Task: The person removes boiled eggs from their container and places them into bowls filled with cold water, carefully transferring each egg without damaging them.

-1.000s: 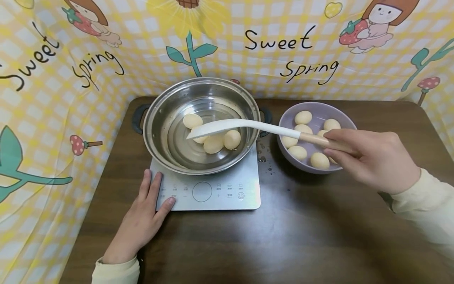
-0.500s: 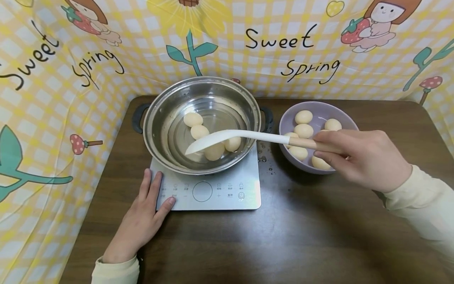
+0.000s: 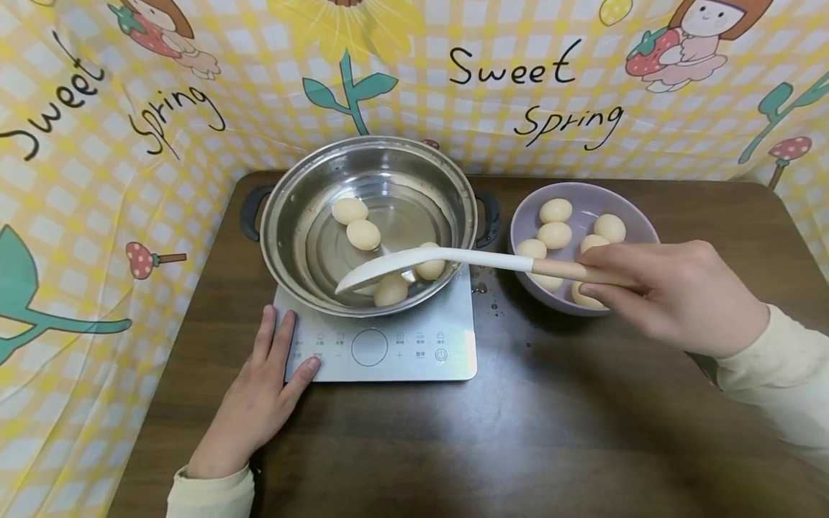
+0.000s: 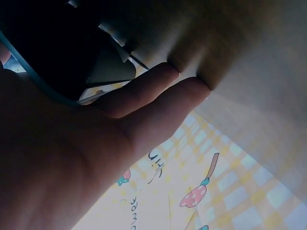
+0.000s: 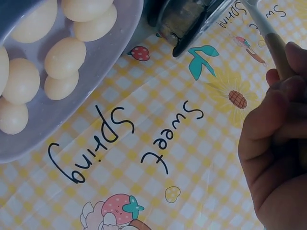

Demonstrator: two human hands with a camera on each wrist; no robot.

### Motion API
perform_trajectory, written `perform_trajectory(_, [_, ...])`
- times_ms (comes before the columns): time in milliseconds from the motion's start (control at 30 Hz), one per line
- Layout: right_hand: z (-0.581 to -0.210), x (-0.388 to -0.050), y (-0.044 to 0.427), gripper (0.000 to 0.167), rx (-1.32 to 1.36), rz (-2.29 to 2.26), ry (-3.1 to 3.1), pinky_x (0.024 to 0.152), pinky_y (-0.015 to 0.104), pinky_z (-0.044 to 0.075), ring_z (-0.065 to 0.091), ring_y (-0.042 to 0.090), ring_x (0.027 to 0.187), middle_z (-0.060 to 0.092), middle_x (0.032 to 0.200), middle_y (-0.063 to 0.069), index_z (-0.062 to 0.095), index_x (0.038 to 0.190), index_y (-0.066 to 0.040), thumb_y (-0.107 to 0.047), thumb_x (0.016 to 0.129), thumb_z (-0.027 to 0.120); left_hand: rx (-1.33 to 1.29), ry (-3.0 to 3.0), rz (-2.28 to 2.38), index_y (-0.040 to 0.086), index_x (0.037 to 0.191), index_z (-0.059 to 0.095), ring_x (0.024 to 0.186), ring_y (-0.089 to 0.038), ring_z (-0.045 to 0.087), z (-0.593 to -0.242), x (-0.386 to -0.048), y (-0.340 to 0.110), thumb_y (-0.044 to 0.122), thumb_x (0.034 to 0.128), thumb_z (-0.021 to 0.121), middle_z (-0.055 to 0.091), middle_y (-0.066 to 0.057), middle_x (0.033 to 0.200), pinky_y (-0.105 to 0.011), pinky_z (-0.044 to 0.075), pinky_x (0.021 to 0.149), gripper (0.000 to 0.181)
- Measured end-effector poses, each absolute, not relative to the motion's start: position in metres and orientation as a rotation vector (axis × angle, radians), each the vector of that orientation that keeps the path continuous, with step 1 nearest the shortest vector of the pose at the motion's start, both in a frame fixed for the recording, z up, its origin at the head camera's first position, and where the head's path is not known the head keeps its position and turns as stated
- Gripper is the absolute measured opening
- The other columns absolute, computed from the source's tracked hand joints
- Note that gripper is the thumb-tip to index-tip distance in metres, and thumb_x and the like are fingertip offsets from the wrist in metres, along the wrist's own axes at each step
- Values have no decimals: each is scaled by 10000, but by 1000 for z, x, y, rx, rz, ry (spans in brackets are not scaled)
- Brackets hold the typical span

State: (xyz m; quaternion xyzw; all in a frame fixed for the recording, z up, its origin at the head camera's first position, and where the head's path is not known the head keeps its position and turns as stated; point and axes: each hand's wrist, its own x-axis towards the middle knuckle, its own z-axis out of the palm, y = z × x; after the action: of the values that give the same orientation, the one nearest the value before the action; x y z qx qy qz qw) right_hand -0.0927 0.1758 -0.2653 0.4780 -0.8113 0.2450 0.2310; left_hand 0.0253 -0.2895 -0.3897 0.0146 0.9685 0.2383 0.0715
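My right hand [image 3: 673,295] grips the wooden handle of a white spoon [image 3: 479,257]. The spoon's head dips into a steel pot [image 3: 285,266] holding clear water, its bowl near the pot's front side. Two pale eggs [image 3: 363,234] touch each other in the pot's left half. Another egg [image 3: 391,290] lies near the front rim beside the spoon head, and one more [image 3: 430,267] sits partly behind the spoon's neck. With fingers straight, my left hand [image 3: 252,403] rests at the left edge of the induction cooker [image 3: 414,370] under the pot.
A lilac bowl [image 3: 637,216] with several eggs [image 3: 555,211] stands right of the pot, partly covered by my right hand. Water drops dot the brown table [image 3: 492,446] between them. Patterned cloth [image 3: 453,129] hangs behind and at the left.
The spoon has moved toward the pot's near side. One egg has come out from behind it, and the front egg has shifted toward the near rim. My left hand has stayed put.
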Motion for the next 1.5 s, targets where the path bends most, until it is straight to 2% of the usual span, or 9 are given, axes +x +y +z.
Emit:
perform_trajectory(333, [-261,-90,183,443,1295,642,-2278,415,180,306,378,-41,486,554,642,-148,707,885,-135,-507,1034,518,46,2914,715,89,1634,71,1385,-603,250,-390,25,-290,449,1064,490,-111,-159,1672,-718,329,984,794])
perform_trajectory(633, [-261,-94,190,461,1239,775,-2420,411,142,294,346,-91,444,570,623,-203,743,915,-139,-553,997,558,43,2921,721,101,1637,69,1378,-605,264,-391,26,-290,464,1066,472,-103,-155,1674,-716,329,988,787])
perform_trajectory(700, [-260,-95,191,341,1228,809,-2463,411,139,285,330,-94,437,544,614,-224,749,922,-160,-478,984,639,43,2922,720,104,1637,67,1380,-603,262,-391,26,-290,464,1067,470,-105,-153,1675,-716,330,987,786])
perform_trajectory(800, [-257,-96,191,78,1199,831,-2552,411,145,276,306,-82,426,488,602,-242,755,939,-195,-250,899,793,45,2923,722,104,1637,68,1383,-600,260,-392,27,-290,463,1067,472,-106,-152,1675,-716,331,986,785])
perform_trajectory(900, [-255,-97,190,230,1162,825,-2656,405,165,274,296,-67,423,454,587,-243,761,962,-229,-77,807,837,47,2925,722,104,1637,70,1387,-594,259,-392,27,-290,462,1065,477,-107,-149,1675,-714,333,987,788])
perform_trajectory(1067, [-251,-104,185,158,1053,932,-2902,394,225,297,347,29,429,471,576,-159,768,971,-247,-111,892,788,56,2940,722,92,1635,86,1382,-596,269,-393,26,-289,451,1063,491,-93,-161,1675,-713,337,982,788])
perform_trajectory(1200, [-248,-112,180,59,900,1184,-3119,379,285,357,419,143,423,508,585,-28,764,984,-188,-155,961,722,55,2944,719,81,1633,98,1381,-594,274,-392,26,-289,448,1061,500,-87,-168,1674,-710,339,982,790])
perform_trajectory(1300, [-246,-117,176,70,840,1345,-3202,371,322,395,449,191,425,509,580,38,754,990,-138,-163,986,688,51,2941,715,78,1632,104,1389,-587,267,-392,26,-289,451,1057,506,-84,-169,1674,-707,338,989,794])
perform_trajectory(1500, [-244,-130,171,135,895,1473,-3282,353,347,401,453,201,420,486,536,66,735,1004,-99,-176,1024,626,42,2931,715,77,1631,106,1400,-576,256,-392,26,-290,446,1053,519,-83,-173,1674,-704,328,1000,800])
